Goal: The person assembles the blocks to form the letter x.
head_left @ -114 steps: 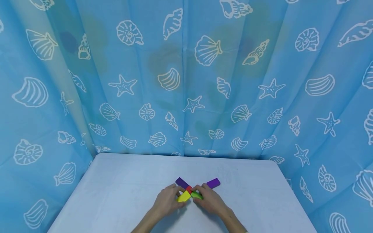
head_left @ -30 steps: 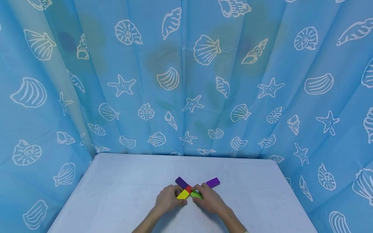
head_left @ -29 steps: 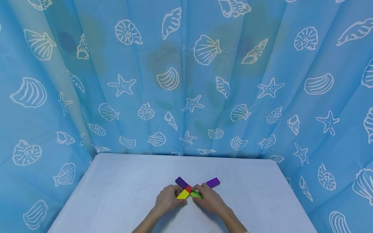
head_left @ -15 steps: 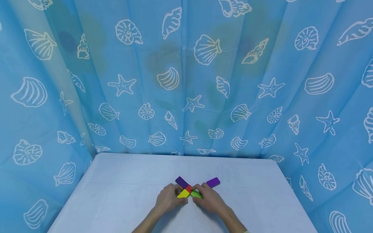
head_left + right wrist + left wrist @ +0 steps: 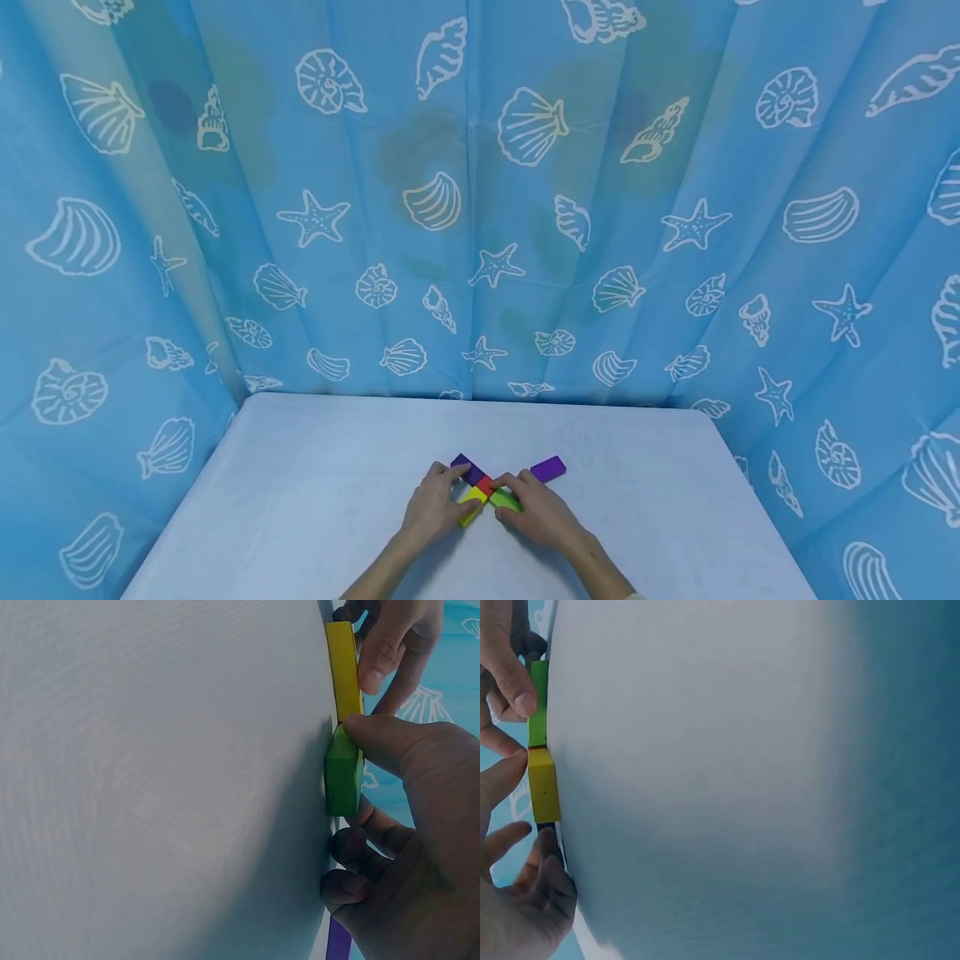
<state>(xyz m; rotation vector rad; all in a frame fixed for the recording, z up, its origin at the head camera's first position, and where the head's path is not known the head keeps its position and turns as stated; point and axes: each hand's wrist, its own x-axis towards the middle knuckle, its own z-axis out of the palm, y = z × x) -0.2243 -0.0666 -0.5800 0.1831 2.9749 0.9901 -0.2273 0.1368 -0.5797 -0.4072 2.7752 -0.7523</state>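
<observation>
Near the table's middle, several coloured blocks lie in an X shape around a red block (image 5: pixel 486 486). My right hand (image 5: pixel 543 510) pinches the green block (image 5: pixel 506 501) between thumb and fingers. My left hand (image 5: pixel 433 505) has its thumb on the yellow block (image 5: pixel 544 791) and its forefinger near the dark purple block (image 5: pixel 472 473), with the fingers spread apart. In the right wrist view the yellow block (image 5: pixel 344 667) and the green block (image 5: pixel 343 776) meet end to end. The left hand's thumb partly hides the yellow block in the head view.
A second purple block (image 5: pixel 549 468) lies just beyond my right fingers; whether it touches the others is hidden. The white tabletop (image 5: pixel 315 500) runs back to a blue shell-patterned curtain (image 5: pixel 465 275), which also closes off both sides.
My left hand has loosened its pinch on the yellow block; its forefinger has shifted up toward the dark purple block and its thumb now lies over the yellow one. The right hand has stayed put.
</observation>
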